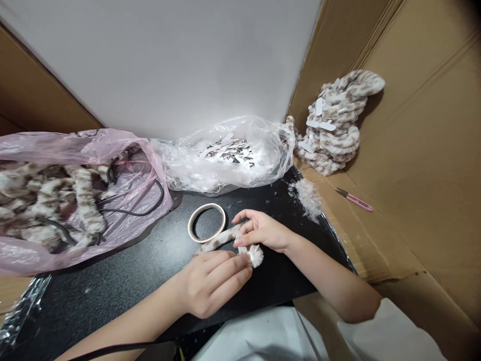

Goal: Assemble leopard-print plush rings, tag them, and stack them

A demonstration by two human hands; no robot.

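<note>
A fluffy white-and-brown fur strip (222, 239) lies between my hands over the black table, its pale tufted end pointing right. My left hand (218, 281) is closed on the strip near that end, fingers pressed together. My right hand (263, 231) pinches a small white tag at the strip, with the thumb and fingers curled; the tag is partly hidden. Just behind the strip, a roll of tape (191, 225) lies flat on the table.
A pink plastic bag (131, 230) of fur pieces and dark cords sits left. Behind is a clear bag (180, 170) of white tags. At right are stacked fur bands (338, 135), loose fluff (307, 196) and pink snips (358, 201) on cardboard (406, 220).
</note>
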